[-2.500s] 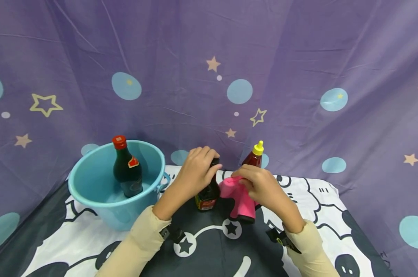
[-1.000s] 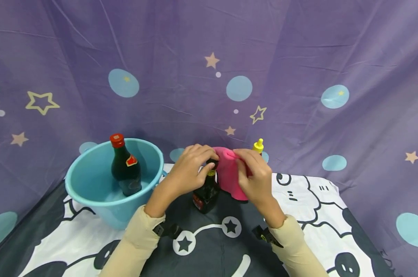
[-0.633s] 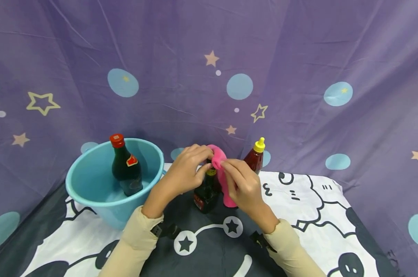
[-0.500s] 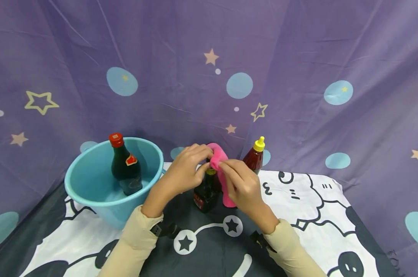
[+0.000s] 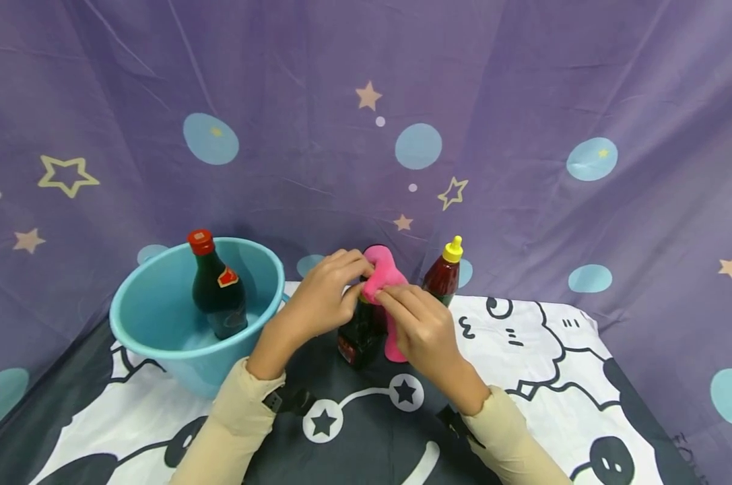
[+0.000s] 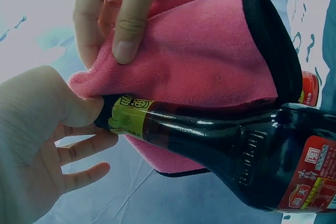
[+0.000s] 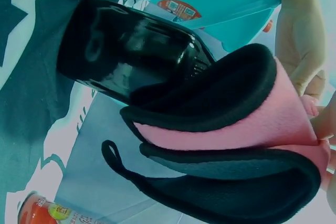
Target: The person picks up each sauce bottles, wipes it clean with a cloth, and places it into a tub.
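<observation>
In the head view my left hand [image 5: 317,296] grips the dark sauce bottle [image 5: 359,333] by its capped top, and the bottle leans a little on the table. The left wrist view shows the thumb at the black cap, beside the yellow neck label [image 6: 131,116]. My right hand [image 5: 429,330] pinches a pink cloth [image 5: 382,266] with black edging and bunches it against the bottle's neck. Folds of this cloth hang down behind the bottle. A black loop [image 7: 113,156] on its edge shows in the right wrist view.
Left of my hands stands a light blue bucket [image 5: 198,370] holding a dark bottle with a red cap [image 5: 217,289]. Behind my right hand is a red-brown squeeze bottle with a yellow tip [image 5: 443,275]. A purple curtain [image 5: 523,135] hangs at the back.
My right hand has brought the pink cloth up and leftward from beside the bottle to its neck. My left hand keeps hold of the bottle top, and the bottle has tilted slightly.
</observation>
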Demonstrator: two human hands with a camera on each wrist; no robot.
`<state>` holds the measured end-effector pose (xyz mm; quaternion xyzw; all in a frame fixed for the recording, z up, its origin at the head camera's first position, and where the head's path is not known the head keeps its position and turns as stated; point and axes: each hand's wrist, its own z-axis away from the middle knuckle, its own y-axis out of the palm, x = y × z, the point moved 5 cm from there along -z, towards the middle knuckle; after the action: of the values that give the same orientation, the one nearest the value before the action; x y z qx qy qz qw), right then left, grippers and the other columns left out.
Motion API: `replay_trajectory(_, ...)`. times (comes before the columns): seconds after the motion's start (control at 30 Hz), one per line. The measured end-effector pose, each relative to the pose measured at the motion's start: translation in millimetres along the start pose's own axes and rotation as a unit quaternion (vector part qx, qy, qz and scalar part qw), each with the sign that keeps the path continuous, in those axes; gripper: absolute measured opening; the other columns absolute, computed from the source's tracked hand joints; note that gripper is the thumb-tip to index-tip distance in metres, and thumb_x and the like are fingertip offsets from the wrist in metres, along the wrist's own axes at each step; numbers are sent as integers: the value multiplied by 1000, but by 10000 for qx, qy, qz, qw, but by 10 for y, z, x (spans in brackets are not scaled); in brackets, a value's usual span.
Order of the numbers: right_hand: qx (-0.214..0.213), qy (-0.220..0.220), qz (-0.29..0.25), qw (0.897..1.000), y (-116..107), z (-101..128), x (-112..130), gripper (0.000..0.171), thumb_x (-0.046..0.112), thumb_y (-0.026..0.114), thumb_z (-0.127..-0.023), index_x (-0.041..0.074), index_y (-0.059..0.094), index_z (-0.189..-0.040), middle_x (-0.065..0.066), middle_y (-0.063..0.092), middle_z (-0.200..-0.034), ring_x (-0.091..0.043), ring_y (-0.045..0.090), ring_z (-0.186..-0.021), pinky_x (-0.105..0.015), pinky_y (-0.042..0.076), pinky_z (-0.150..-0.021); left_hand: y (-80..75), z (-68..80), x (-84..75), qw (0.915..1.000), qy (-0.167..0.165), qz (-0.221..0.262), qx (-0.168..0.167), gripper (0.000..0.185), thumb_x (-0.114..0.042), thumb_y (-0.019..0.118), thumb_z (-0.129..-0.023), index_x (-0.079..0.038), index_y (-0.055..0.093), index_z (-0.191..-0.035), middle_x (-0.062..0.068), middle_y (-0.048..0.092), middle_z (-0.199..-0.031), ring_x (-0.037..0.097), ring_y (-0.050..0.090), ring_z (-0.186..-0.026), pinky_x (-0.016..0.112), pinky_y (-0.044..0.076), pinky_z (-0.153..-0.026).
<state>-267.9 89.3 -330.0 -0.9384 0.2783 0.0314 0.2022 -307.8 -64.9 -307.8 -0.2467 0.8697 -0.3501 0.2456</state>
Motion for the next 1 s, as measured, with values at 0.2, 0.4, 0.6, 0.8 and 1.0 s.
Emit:
replay_trajectory(0.2, 342, 166, 210, 9991, 38, 23, 37, 28, -9, 54, -93, -1, 76, -108, -12, 75, -98, -26, 69, -83, -37, 60, -76, -10, 4, 4, 10000, -69, -5, 25, 24, 9, 64, -87, -8, 72, -102, 2, 67, -99, 20, 59, -91, 36, 54, -86)
replay_trajectory(0.4, 740, 251, 273, 9966, 72, 60, 74, 28, -11, 59, -88, -1, 77, -107, -11, 75, -99, -25, 71, -88, -37, 61, -81, -8, 9, -7, 9999, -122, 26, 87, 18, 2, 66, -92, -8, 73, -107, 4, 68, -102, 20, 60, -91, 35, 55, -84)
replay_trajectory(0.6, 1096, 252, 454, 9926, 94, 73, 97, 31, -12, 61, -83, 1, 78, -107, -10, 76, -102, -22, 71, -90, -35, 61, -81, 6, 2, -10, 9998, -148, 24, 146, 17, -2, 68, -94, -8, 73, -108, 4, 68, -103, 20, 60, -90, 34, 54, -82)
replay_trajectory(0.8, 1307, 218, 470, 9901, 87, 57, 101, 33, -13, 67, -78, 2, 78, -105, -9, 76, -100, -22, 71, -90, -34, 60, -82, 2, -8, -9, 9998, -139, 17, 146, 16, -2, 68, -94, -8, 74, -108, 4, 68, -103, 21, 60, -90, 35, 54, -82)
replay_trajectory(1.0, 1778, 109, 424, 9831, 92, 66, 105, 32, -12, 75, -74, 4, 79, -101, -5, 75, -96, -21, 71, -88, -33, 60, -81, 2, -2, -3, 9997, -155, 1, 176, 14, -4, 69, -94, -8, 73, -107, 3, 68, -103, 21, 60, -89, 35, 54, -80)
